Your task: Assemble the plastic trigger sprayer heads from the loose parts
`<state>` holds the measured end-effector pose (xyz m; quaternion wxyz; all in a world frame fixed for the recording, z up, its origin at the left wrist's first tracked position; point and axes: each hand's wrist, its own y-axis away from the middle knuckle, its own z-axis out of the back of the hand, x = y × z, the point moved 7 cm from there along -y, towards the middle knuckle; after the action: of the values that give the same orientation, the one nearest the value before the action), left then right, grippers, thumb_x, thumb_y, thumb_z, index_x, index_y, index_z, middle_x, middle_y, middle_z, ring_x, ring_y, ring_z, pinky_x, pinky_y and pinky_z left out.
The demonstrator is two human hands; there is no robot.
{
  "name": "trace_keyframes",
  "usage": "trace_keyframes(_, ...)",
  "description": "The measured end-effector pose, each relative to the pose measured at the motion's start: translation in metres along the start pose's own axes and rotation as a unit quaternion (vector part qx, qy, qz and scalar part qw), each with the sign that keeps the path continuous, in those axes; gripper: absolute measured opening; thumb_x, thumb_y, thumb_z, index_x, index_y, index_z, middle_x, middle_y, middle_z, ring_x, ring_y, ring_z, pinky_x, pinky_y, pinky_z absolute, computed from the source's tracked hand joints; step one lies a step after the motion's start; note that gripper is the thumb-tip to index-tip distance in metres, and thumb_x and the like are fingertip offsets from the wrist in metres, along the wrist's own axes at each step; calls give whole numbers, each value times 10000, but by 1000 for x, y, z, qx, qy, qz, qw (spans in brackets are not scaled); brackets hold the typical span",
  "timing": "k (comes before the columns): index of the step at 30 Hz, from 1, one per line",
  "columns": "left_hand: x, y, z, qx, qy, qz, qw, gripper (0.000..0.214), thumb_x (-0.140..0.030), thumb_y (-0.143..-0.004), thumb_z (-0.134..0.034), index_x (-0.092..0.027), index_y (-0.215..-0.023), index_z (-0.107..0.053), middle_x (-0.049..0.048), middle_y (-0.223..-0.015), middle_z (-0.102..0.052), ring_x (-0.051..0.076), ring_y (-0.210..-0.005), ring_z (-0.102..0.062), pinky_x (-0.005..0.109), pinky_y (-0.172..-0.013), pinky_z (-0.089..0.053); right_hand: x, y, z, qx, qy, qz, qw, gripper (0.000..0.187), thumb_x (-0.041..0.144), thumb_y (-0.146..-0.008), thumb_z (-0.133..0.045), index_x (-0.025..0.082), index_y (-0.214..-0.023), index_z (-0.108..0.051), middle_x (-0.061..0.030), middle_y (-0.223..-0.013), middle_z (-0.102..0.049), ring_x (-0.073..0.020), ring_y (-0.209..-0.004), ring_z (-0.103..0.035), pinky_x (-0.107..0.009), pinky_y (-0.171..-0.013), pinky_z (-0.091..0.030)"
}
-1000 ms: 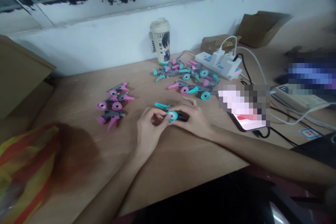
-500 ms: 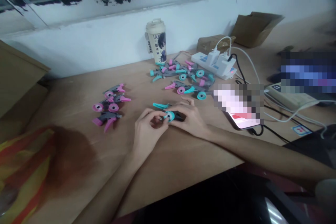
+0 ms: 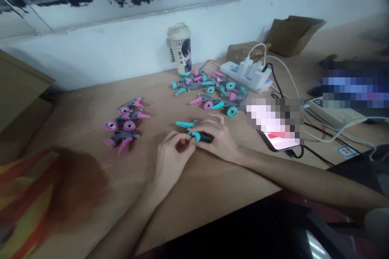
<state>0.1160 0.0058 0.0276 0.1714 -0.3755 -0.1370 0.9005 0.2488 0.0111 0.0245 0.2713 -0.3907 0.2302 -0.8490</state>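
Observation:
Between my two hands is a grey trigger spray head with a teal collar and teal trigger [image 3: 185, 124]. My right hand [image 3: 223, 139] is wrapped round its dark body from the right, and the fingers hide part of it. The thumb and forefinger of my left hand [image 3: 172, 156] pinch together at the collar's open end; whether a small part sits between them I cannot make out. To the left lie several pink-and-grey spray heads [image 3: 123, 136]. A mixed heap of teal and pink spray heads [image 3: 209, 89] lies behind my hands.
A lidded coffee cup [image 3: 180, 50] stands against the wall. Right of it is a white power strip [image 3: 243, 76] with plugs and cables. A phone [image 3: 281, 141] lies to my right, near cardboard boxes [image 3: 293, 34] further back. A blurred red-and-yellow bag [image 3: 27, 198] is at lower left.
The teal collar has turned: its open face with the dark centre pointed at me before, and now more of its side shows. Both hands stay in almost the same place.

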Motion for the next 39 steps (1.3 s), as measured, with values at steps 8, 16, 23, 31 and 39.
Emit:
trace_keyframes(8,0,5,2,-13,100,2,995,239,-340,-893,-461,-200,-891,-654,36,-863,-581,135,-757,-581,232,-613,-508,-1,-2,5,-13,-16,-35,999,230,394,-752,-674,258,-932,-632,15,-941,-716,-168,-891,-646,-405,-1006,-267)
trace_keyframes(16,-2,5,9,-31,83,-14,996,303,-305,-938,-375,-204,-893,-658,17,-802,-554,105,-662,-543,229,-607,-468,-2,-1,2,-22,-38,-17,999,296,418,-706,-709,258,-943,-632,12,-939,-713,-177,-911,-648,-415,-1026,-262)
trace_keyframes(23,-5,6,9,-35,57,-42,997,211,-306,-905,-439,-207,-893,-625,24,-846,-556,123,-734,-563,236,-635,-491,-1,0,3,-17,-34,-17,999,253,381,-740,-684,254,-949,-624,17,-940,-707,-159,-910,-641,-396,-1031,-274)
trace_keyframes(31,1,4,-3,-21,10,-10,1000,303,-316,-715,-687,-215,-952,-528,6,-873,-608,129,-692,-598,260,-629,-519,1,2,-6,8,-19,15,1000,276,217,-735,-613,245,-1003,-550,7,-982,-684,-178,-983,-607,-420,-1039,-218)
trace_keyframes(39,11,-8,20,-82,-38,-27,996,217,-290,-756,-650,-225,-962,-630,10,-889,-597,109,-656,-588,244,-630,-521,-2,2,-7,14,1,-13,1000,560,506,-679,-696,244,-1119,-469,-43,-1110,-634,-232,-1082,-553,-475,-1057,-192)
